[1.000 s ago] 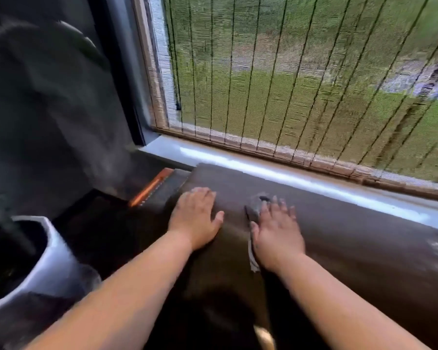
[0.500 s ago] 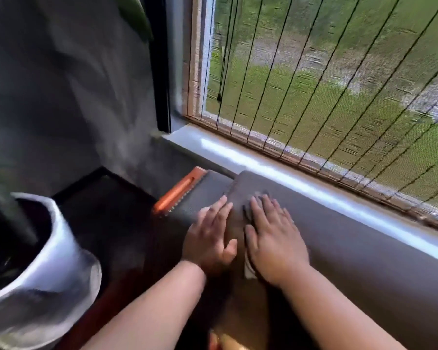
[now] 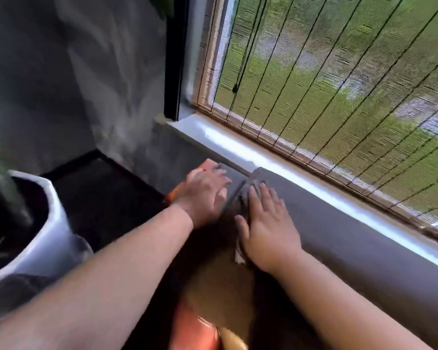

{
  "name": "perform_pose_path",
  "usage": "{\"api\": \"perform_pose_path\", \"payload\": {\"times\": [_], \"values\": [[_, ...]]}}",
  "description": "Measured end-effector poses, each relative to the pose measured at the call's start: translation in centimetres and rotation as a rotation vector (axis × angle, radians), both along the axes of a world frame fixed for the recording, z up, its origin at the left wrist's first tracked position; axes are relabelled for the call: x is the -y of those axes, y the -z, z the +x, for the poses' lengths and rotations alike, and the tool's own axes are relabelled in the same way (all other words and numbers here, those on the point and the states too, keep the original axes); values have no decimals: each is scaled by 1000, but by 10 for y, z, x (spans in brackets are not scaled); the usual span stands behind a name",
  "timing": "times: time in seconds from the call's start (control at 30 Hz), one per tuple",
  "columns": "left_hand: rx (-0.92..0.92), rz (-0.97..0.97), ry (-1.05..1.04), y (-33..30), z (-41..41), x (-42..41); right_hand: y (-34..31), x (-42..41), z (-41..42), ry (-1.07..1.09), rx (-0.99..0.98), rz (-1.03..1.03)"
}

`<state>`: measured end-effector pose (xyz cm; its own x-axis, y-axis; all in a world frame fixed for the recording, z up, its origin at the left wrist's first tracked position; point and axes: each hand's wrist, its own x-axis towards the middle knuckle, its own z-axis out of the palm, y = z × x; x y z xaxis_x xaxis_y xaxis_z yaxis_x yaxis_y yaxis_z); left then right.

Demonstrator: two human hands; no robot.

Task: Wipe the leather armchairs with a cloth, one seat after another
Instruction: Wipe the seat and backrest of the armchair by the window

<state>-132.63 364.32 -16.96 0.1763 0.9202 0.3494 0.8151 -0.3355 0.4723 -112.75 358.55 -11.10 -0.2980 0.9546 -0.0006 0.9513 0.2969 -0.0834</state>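
Observation:
The dark brown leather armchair back runs along under the window. My right hand lies flat with straight fingers on a dark grey cloth, pressing it onto the left end of the chair's top edge; a white tag of the cloth shows under the wrist. My left hand rests just left of it, fingers relaxed, on the chair's corner near an orange leather edge. Most of the cloth is hidden under my right palm.
A white plant pot with dark soil stands at the left on the dark floor. A grey wall fills the corner. The pale window sill and a woven blind run behind the chair. An orange cushion shows at the bottom.
Both hands have slid left along the chair top toward its corner, taking the cloth with the right hand. The two hands have come closer together and the view has swung left.

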Motion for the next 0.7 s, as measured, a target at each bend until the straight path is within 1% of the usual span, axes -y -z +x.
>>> {"api": "perform_pose_path", "payload": {"times": [0.03, 0.07, 0.13, 0.23, 0.3, 0.33, 0.4, 0.43, 0.5, 0.57, 0.7], "values": [[-111, -54, 5, 6, -8, -4, 2, 18, 1, -39, 30, 27], [-172, -71, 10, 14, -13, -5, 5, 26, 3, -62, 62, 34], [-179, -54, 5, 24, -14, 2, 6, 10, 7, -67, 96, 8], [-200, -43, -18, 17, -14, 4, 0, -51, 1, 42, 40, -53], [-198, -39, -18, 16, -16, 4, -3, -67, -4, 122, 29, -35], [-195, -29, -16, 18, -16, 3, -1, -62, -6, 114, 23, -21], [-180, -17, 0, 23, -17, 0, 1, -28, -6, 2, 33, 1], [-173, -12, 3, 26, -18, -1, 2, -8, -4, -74, 65, 24], [-164, -17, 2, 32, -19, -4, 3, 16, 3, -151, 120, 41], [-155, -15, 0, 36, -19, -5, 1, 5, 2, -159, 145, 23], [-78, 23, -14, 43, -20, -7, -5, -47, -40, -27, 112, -82]]}}
